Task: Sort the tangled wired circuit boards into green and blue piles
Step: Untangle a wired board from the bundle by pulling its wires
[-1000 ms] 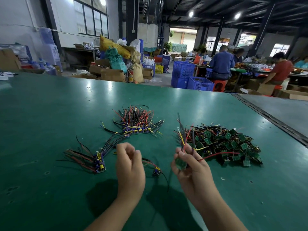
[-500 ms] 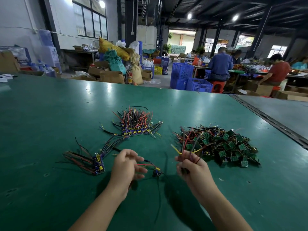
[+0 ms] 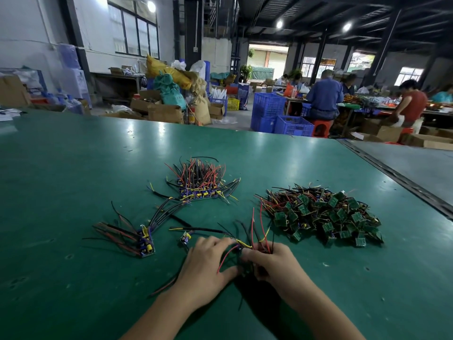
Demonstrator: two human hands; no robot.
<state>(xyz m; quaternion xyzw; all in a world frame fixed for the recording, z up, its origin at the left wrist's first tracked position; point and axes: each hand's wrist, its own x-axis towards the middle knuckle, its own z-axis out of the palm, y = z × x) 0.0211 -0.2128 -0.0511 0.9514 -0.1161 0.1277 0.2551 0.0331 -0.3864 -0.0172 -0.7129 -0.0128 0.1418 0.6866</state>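
Shows right hand [image 3: 272,263] clamped on tangled wires [image 3: 255,235] near centre, left hand [image 3: 206,263] laid over them, grip unclear. Green pile [image 3: 326,214] right, blue pile [image 3: 198,185] far centre. May snag leads if tugged, dragging boards into the wrong pile.

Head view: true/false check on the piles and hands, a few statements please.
1. The green pile lies right of the blue pile. True.
2. The left hand rests on the green pile. False: it is at the wire tangle, apart from that pile.
3. The right hand grips the wire tangle. True.
4. The small blue cluster sits among the green boards. False: it lies at the left, apart.
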